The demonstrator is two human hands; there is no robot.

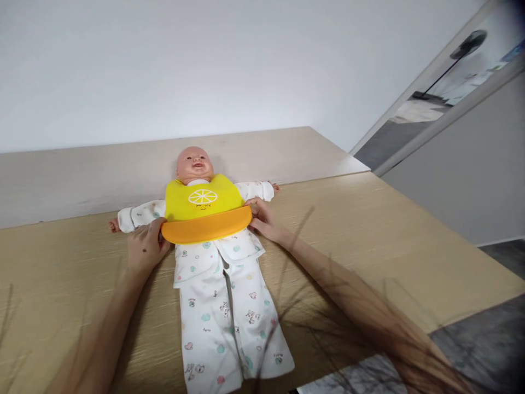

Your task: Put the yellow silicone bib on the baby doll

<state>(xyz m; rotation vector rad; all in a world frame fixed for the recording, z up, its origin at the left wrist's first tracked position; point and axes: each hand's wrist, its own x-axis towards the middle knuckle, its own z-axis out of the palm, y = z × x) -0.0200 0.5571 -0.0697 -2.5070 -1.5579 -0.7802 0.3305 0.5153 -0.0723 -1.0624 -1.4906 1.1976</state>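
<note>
Lying on its back on the pale wood-grain table was a bald plastic baby doll in a white printed cotton suit, arms spread, head toward the plain white wall. Over its chest sat a yellow silicone bib with an orange scoop pocket. The left hand closed its fingers about the pocket's left end, and the right hand pinched the right end just below the doll's sleeve, so both hands held the bib by its lower corners.

To seat the bib well, I judged, both ends wanted an even, level pull, so the pocket lay square across the chest and flat on the suit, with no twist toward either arm.

Much was hard to read. The neck fastening lay behind the doll's head, out of sight. The left fingertips were tucked under the pocket's rim. The trouser legs were cut off at the lower edge, and dark loose strands of hair blurred the forearms. In the doorway at right, a standing fan showed only small.
</note>
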